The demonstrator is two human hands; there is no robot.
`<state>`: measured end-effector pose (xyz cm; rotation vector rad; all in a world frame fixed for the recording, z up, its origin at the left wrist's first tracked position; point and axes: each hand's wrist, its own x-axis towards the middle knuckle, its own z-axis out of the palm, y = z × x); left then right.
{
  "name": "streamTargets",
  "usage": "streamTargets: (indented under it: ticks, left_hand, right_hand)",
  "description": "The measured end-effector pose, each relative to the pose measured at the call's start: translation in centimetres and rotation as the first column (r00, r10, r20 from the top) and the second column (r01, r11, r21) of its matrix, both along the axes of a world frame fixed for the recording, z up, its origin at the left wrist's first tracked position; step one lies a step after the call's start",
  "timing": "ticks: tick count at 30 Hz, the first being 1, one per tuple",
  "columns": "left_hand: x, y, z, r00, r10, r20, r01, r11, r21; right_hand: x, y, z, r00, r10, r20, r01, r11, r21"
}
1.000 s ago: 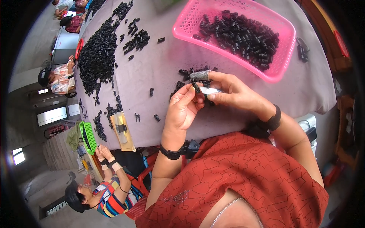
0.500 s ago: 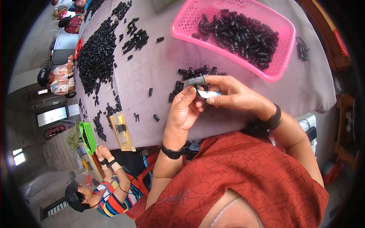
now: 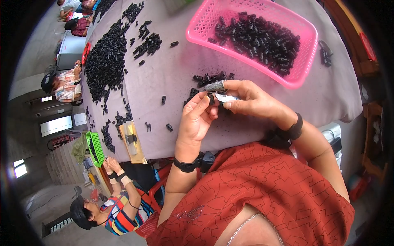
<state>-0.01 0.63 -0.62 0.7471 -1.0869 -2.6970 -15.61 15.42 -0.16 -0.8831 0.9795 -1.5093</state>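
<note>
My left hand (image 3: 195, 117) pinches a small black plastic part (image 3: 211, 99) between thumb and fingers. Close against it, my right hand (image 3: 253, 100) grips a small tool with a white, tape-like wrapping (image 3: 226, 98); its working end is too small to make out. A worn grey cover (image 3: 214, 85) sits on my right index finger. Just beyond my fingers lies a little pile of the same black parts (image 3: 213, 76), with dark crumbs scattered around it on the cloth.
A pink basket (image 3: 250, 49) holding many black parts stands at the far right. A large heap of them (image 3: 106, 61) spreads over the left of the grey tablecloth (image 3: 164, 74). A cardboard piece (image 3: 132, 141) lies near the left edge, where a person in stripes (image 3: 123, 213) sits.
The black part between my hands has turned and shows more now. My right hand's tool has tilted slightly. Both hands stay in nearly the same place.
</note>
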Motion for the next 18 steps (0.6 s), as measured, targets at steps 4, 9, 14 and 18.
streamTargets:
  ticks: [4,9,14,18]
  left_hand:
    - [0.09,-0.01,0.33,1.000,-0.002,-0.018,0.002,1.000,-0.003]
    - [0.10,-0.06,-0.12,0.998,0.059,-0.018,-0.059,0.998,0.020]
    - [0.20,-0.22,-0.08,0.999,0.042,-0.030,-0.042,0.999,0.023]
    - [0.04,0.01,0.25,0.996,0.091,-0.003,-0.091,0.996,0.008]
  right_hand:
    - [-0.20,0.06,0.12,1.000,-0.011,0.016,0.011,1.000,0.023]
    - [-0.24,0.13,0.01,1.000,0.010,0.003,-0.010,0.998,0.055]
    - [0.00,0.04,0.38,0.999,-0.032,-0.008,0.032,0.999,0.009]
    - [-0.32,0.09,0.33,1.000,0.003,-0.026,-0.002,0.998,0.056]
